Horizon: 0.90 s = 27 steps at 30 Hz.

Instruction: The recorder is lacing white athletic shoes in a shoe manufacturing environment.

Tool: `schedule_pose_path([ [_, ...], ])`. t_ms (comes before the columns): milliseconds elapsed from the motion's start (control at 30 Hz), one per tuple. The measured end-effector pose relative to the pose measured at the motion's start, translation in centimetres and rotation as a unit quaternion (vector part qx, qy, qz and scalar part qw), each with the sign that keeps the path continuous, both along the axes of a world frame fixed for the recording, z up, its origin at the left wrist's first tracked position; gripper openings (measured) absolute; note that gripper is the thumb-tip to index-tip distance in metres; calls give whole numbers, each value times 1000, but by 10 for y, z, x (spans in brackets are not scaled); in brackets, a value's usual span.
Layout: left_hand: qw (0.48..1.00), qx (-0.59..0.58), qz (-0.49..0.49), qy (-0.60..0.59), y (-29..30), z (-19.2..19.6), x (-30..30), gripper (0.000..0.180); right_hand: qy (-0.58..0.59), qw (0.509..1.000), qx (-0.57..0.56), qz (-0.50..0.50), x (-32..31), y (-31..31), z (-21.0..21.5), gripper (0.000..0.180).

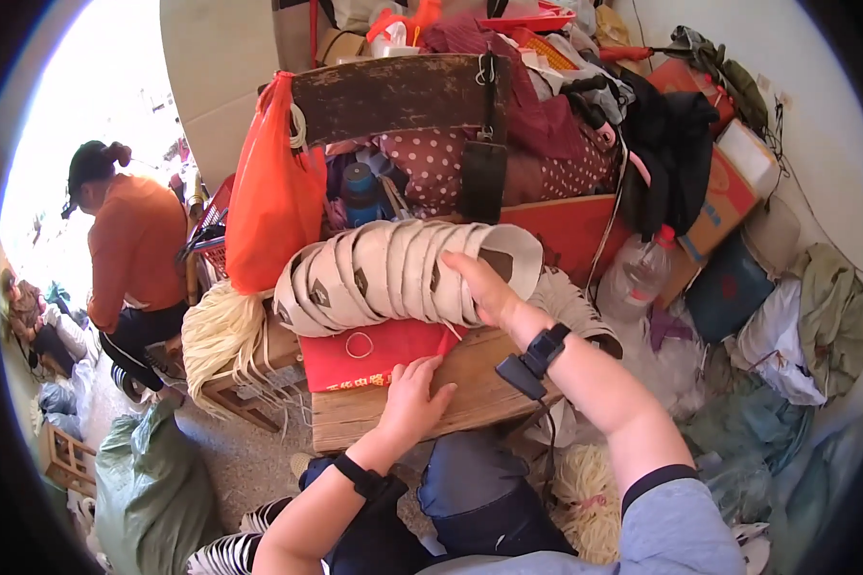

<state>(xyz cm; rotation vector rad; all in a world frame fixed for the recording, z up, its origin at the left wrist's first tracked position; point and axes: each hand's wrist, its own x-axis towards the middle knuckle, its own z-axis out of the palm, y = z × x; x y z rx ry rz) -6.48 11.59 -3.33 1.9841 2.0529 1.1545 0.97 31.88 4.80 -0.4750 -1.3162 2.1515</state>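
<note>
A long row of nested cream-coloured bands, curved like open rings with dark diamond-shaped marks, lies on its side across a wooden bench. My right hand grips the band near its right end; some of its fingers are hidden. Underneath is a red cloth or bag with printing near its front edge, and a thin pale loop rests on it. My left hand lies at that edge, fingers stretched out and holding nothing. Bare wood of the bench shows in front.
An orange plastic bag hangs from the dark chair back. Bundled pale strips lie on the left. More cream bands and a clear plastic jug stand right. A person in orange bends beyond a green sack.
</note>
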Motion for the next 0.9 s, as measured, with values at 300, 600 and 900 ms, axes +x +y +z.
schedule_pose_path([
  [300,999,-17,-5,-45,4,12,25,48,-61,998,26,20,-11,21,-2,49],
  [600,989,30,-130,63,16,32,28,50,-368,663,645,-92,28,-17,0,77],
  [900,991,0,-88,103,33,16,21,51,-274,490,816,-140,55,-38,5,38],
])
